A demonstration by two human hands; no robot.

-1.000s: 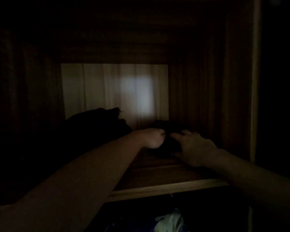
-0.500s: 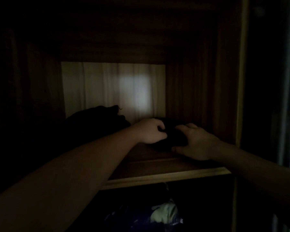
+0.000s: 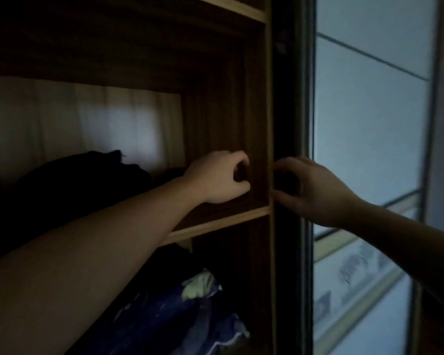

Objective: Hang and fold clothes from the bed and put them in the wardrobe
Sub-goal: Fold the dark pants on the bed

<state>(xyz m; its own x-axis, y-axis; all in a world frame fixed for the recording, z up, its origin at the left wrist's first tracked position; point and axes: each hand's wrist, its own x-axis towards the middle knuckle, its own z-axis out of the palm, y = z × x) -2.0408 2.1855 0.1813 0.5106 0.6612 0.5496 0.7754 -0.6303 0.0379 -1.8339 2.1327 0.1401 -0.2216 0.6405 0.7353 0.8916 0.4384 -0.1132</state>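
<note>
The left hand (image 3: pixel 219 178) has loosely curled fingers (image 3: pixel 241 162) holding nothing that can be seen, its heel resting on the wooden wardrobe shelf (image 3: pixel 215 222). Just to their right, past the wardrobe's upright side panel (image 3: pixel 268 124), the right hand (image 3: pixel 315 187) curves thumb and fingers in a wide C with dark shadow between them; whether they grip anything cannot be told. Behind and left of the left fingers, a dark pile of clothes (image 3: pixel 87 180) lies on the shelf, one small dark piece nearest the wrist. Below the fingers, in the lower compartment, sits blue patterned fabric (image 3: pixel 180 311). Right of the right fingers stands a pale sliding door (image 3: pixel 369 149). The risk, judged from here: in this dim light, a withdrawing forearm could snag the loose pile and drag it off the shelf edge, undoing the fold.
</note>
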